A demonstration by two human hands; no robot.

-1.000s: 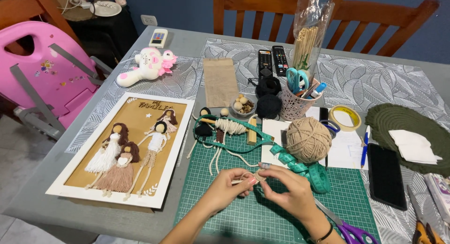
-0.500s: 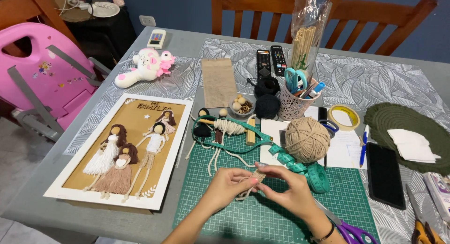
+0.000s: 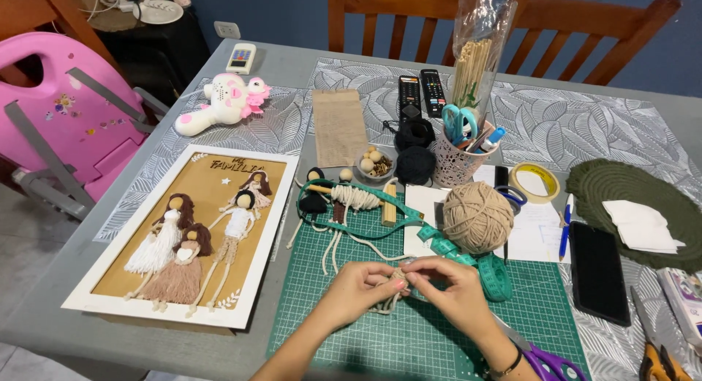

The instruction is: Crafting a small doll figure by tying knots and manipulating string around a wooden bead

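Observation:
My left hand point(image 3: 356, 289) and my right hand point(image 3: 447, 289) meet over the green cutting mat point(image 3: 431, 344), both pinching a small bundle of beige cord point(image 3: 395, 286) between the fingertips. Loose cord ends hang below the bundle onto the mat. Just beyond my hands lie a partly made cord doll point(image 3: 344, 202) and a teal measuring tape point(image 3: 446, 246). A ball of beige yarn point(image 3: 477, 216) sits right of the doll.
A framed picture of cord dolls point(image 3: 194, 235) lies at the left. A pen cup with scissors point(image 3: 461, 151), black yarn balls point(image 3: 415, 164), a bowl of wooden beads point(image 3: 373, 164), a tape roll point(image 3: 534, 182), a black phone point(image 3: 598, 260), a green woven mat point(image 3: 636, 205) and purple scissors point(image 3: 552, 365) surround the work area.
My fingers have shifted slightly on the cord bundle, which stays in both hands over the mat. Nothing else has moved.

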